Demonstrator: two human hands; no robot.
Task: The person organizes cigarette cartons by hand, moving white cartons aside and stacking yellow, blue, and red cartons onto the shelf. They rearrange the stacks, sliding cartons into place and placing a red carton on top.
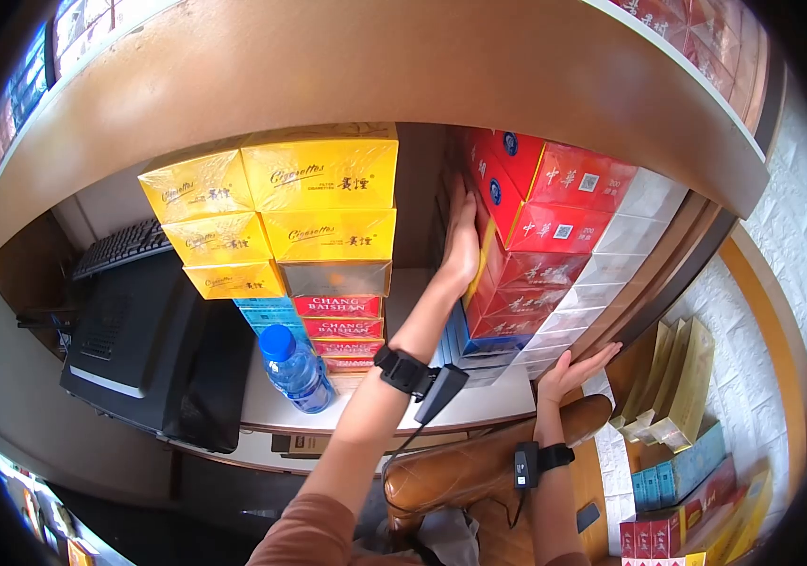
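My left hand (461,238) reaches into the cupboard with its fingers stretched out. The palm lies flat along the left side of a tall stack of red cigarette cartons (573,179). Lower in that stack are darker red cartons (526,300) and a blue one (498,345), with a column of clear-wrapped white cartons (625,245) along its right side. Near the stack's lower right corner, my right hand (573,374) is open, fingers extended toward the brown wooden edge (654,294). Black straps with small devices sit on both wrists.
Yellow cartons (328,170) stand left, over red Chang Baishan cartons (339,328). A blue-capped bottle (296,373) stands before them, beside a black machine (153,340) and keyboard (118,247). A brown padded chair (479,467) is below; more cartons (687,396) line the right wall.
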